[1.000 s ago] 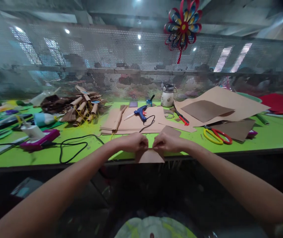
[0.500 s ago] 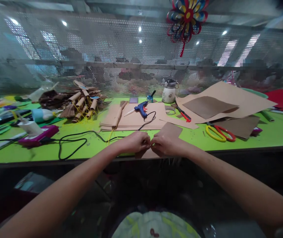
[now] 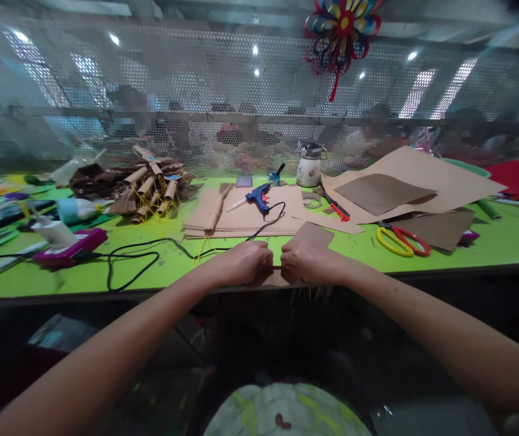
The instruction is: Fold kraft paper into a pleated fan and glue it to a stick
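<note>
At the table's front edge, my left hand (image 3: 251,261) and my right hand (image 3: 309,261) are closed close together, fingers curled. Both grip a small sheet of brown paper (image 3: 276,278), and a narrow dark edge of it, folded or rolled, spans the gap between them. Most of that sheet is hidden by the hands. Behind my right hand lies another brown paper piece (image 3: 316,234). Just beyond, a blue glue gun (image 3: 257,197) rests on a stack of brown paper (image 3: 241,221), beside a fringed paper roll (image 3: 218,209) with yellow string.
Scissors (image 3: 404,240) and a red-handled cutter (image 3: 337,207) lie to the right, near large paper sheets (image 3: 390,166). A bundle of paper rolls (image 3: 150,188), a purple power strip (image 3: 71,247) and a black cord (image 3: 136,246) are left. A jar (image 3: 309,166) stands behind.
My hands have moved slightly apart from nearly touching fingertips. The narrow paper edge now shows between them, and the fingers are more curled.
</note>
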`<state>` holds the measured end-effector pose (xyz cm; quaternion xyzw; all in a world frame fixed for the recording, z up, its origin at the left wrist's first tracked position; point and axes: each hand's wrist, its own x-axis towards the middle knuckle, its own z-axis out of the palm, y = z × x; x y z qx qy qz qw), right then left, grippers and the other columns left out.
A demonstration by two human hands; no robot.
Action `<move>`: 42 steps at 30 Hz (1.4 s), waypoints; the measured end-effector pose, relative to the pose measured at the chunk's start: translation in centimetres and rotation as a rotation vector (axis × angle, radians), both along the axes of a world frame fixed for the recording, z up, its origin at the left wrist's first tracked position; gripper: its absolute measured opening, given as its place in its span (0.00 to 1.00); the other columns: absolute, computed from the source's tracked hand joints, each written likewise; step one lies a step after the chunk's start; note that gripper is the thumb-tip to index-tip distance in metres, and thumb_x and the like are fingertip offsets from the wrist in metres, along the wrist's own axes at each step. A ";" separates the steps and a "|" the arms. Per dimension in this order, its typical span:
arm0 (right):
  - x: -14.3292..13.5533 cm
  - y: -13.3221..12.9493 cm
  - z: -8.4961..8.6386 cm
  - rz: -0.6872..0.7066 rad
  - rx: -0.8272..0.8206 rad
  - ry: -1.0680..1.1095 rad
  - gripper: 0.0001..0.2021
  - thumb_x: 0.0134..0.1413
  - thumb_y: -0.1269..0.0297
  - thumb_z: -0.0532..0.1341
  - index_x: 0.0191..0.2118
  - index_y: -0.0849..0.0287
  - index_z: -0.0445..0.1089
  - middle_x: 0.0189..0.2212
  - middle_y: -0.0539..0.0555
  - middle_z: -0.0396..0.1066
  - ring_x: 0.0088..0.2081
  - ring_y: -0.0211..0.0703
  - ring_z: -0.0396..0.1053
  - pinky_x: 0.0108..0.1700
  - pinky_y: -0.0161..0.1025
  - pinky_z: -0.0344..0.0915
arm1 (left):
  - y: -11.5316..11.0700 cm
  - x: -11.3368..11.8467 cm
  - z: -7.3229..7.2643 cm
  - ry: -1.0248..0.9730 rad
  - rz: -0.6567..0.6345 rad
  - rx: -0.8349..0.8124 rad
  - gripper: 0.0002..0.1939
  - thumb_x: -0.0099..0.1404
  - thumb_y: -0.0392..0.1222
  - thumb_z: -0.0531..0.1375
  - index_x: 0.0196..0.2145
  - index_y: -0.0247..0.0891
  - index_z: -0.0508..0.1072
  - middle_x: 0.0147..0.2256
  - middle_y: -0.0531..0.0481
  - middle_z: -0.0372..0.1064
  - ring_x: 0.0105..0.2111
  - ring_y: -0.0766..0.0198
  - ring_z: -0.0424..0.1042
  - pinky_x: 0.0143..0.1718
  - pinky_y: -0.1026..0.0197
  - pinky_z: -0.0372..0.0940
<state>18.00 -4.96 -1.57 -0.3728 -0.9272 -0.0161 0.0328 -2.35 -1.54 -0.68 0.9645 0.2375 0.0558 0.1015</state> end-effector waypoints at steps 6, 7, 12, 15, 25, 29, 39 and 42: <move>0.4 0.1 -0.3 0.020 0.033 -0.038 0.11 0.58 0.67 0.56 0.28 0.65 0.71 0.27 0.56 0.68 0.29 0.39 0.63 0.30 0.35 0.50 | -0.2 -1.3 -0.6 -0.030 0.024 0.049 0.08 0.59 0.31 0.53 0.31 0.36 0.72 0.30 0.50 0.61 0.29 0.66 0.63 0.31 0.64 0.57; 0.4 0.1 -0.4 0.026 0.044 -0.044 0.11 0.58 0.66 0.56 0.28 0.65 0.71 0.27 0.56 0.68 0.29 0.39 0.63 0.30 0.35 0.50 | -0.3 -1.5 -0.6 -0.030 0.027 0.046 0.08 0.58 0.30 0.54 0.30 0.36 0.72 0.30 0.50 0.60 0.28 0.66 0.63 0.31 0.65 0.57; 0.6 0.0 -0.6 0.060 0.078 -0.061 0.12 0.60 0.65 0.54 0.30 0.64 0.70 0.28 0.57 0.67 0.30 0.40 0.62 0.31 0.36 0.50 | -0.5 -2.4 -0.5 -0.013 0.020 0.006 0.08 0.55 0.27 0.53 0.26 0.36 0.70 0.29 0.50 0.60 0.28 0.66 0.62 0.30 0.65 0.57; 0.7 -0.4 -0.5 0.068 0.081 -0.047 0.11 0.61 0.65 0.53 0.32 0.64 0.69 0.30 0.57 0.66 0.32 0.41 0.62 0.32 0.37 0.52 | -0.5 -2.8 -0.5 0.005 0.025 0.029 0.10 0.54 0.26 0.53 0.27 0.36 0.70 0.30 0.50 0.61 0.29 0.66 0.63 0.31 0.65 0.57; 1.0 -1.9 -0.7 0.113 0.145 -0.041 0.08 0.62 0.71 0.51 0.34 0.65 0.66 0.33 0.58 0.63 0.37 0.44 0.59 0.36 0.39 0.53 | -1.8 -3.2 -2.5 0.045 0.051 0.404 0.08 0.60 0.27 0.53 0.33 0.35 0.69 0.33 0.46 0.62 0.33 0.60 0.62 0.34 0.60 0.58; 0.8 -2.2 -0.9 0.143 0.262 -0.130 0.09 0.62 0.72 0.51 0.35 0.65 0.67 0.32 0.58 0.63 0.36 0.46 0.58 0.36 0.41 0.53 | -2.3 -3.5 -2.7 0.054 0.037 0.462 0.09 0.60 0.26 0.53 0.34 0.35 0.69 0.35 0.44 0.63 0.36 0.58 0.62 0.37 0.59 0.59; 0.7 -2.8 -1.3 0.148 0.336 -0.221 0.07 0.59 0.74 0.53 0.34 0.66 0.69 0.32 0.59 0.63 0.37 0.48 0.59 0.37 0.43 0.57 | -0.1 -0.6 -0.5 -0.113 0.307 -0.027 0.19 0.67 0.45 0.48 0.28 0.34 0.72 0.25 0.49 0.68 0.25 0.66 0.63 0.26 0.65 0.54; 1.2 -3.1 -1.5 0.090 0.388 -0.150 0.08 0.60 0.75 0.52 0.37 0.67 0.68 0.33 0.60 0.63 0.37 0.48 0.59 0.36 0.42 0.58 | 0.7 0.9 -0.2 -0.057 0.356 -0.165 0.20 0.65 0.47 0.49 0.22 0.34 0.69 0.19 0.52 0.63 0.20 0.68 0.57 0.22 0.65 0.47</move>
